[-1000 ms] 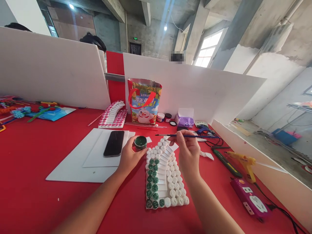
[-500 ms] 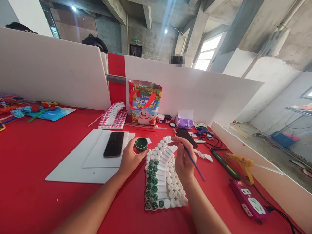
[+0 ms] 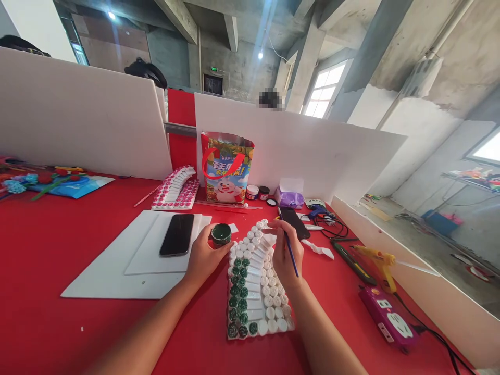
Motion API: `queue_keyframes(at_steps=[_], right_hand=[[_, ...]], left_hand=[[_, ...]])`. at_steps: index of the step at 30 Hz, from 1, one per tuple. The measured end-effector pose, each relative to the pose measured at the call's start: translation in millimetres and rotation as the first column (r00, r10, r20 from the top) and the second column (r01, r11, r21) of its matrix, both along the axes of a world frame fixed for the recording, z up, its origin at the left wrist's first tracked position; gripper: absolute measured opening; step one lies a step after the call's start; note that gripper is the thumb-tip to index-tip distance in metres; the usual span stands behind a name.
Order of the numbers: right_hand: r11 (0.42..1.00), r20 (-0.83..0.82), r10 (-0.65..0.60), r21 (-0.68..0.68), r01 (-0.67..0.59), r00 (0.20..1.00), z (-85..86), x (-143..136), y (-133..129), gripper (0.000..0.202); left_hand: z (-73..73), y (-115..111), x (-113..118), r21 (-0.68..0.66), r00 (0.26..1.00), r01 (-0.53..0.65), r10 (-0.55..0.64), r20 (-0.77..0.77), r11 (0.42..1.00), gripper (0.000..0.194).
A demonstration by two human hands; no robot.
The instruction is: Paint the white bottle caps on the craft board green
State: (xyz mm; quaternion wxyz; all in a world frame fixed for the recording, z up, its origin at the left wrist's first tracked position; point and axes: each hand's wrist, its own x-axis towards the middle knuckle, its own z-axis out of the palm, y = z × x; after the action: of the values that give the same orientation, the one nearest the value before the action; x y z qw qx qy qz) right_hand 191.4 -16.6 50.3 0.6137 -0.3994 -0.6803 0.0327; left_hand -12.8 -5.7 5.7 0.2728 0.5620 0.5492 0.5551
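Observation:
My left hand (image 3: 203,254) is closed round a small open jar of dark green paint (image 3: 221,234), held upright just left of a board of white rosettes (image 3: 269,300). Rosettes along the board's left side and lower left corner are green; the others are white, and a strip of pale stair-like slats runs up the middle. Over the upper right part of the board, my right hand (image 3: 288,253) grips a thin blue paintbrush (image 3: 291,254). The brush handle slants down to the right; its tip is hidden by my fingers.
A black phone (image 3: 177,235) lies on white boards (image 3: 105,278) at left. Behind stand a pink rosette piece (image 3: 175,190), a colourful bag (image 3: 227,169), paint jars and purple tissues (image 3: 289,197). To the right are a yellow glue gun (image 3: 377,260), a cutter (image 3: 353,263) and a purple power strip (image 3: 388,319).
The view has shifted slightly, so most things sit a little further left. The brush in my right hand stands steeper than before. My left hand still holds the paint jar.

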Motion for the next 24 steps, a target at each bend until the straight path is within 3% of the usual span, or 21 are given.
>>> queue_keyframes(at_steps=[7, 18, 24], right_hand=[[0.997, 0.014, -0.035, -0.061, 0.036, 0.999, 1.3, 1.9, -0.5, 0.019], [0.99, -0.095, -0.075, -0.123, 0.063, 0.993, 2.4, 9.0, 5.3, 0.021], [0.992, -0.149, -0.109, -0.084, 0.097, 0.983, -0.3, 13.1, 9.1, 0.02]], left_hand=[[1.0, -0.4, 0.0, -0.007, 1.0, -0.007, 0.007, -0.002, 1.0, 0.045], [-1.3, -0.1, -3.0, -0.018, 0.999, -0.02, 0.019, -0.035, 1.0, 0.05], [-2.1, 0.0, -4.3, -0.004, 0.999, -0.026, 0.025, -0.046, 1.0, 0.048]])
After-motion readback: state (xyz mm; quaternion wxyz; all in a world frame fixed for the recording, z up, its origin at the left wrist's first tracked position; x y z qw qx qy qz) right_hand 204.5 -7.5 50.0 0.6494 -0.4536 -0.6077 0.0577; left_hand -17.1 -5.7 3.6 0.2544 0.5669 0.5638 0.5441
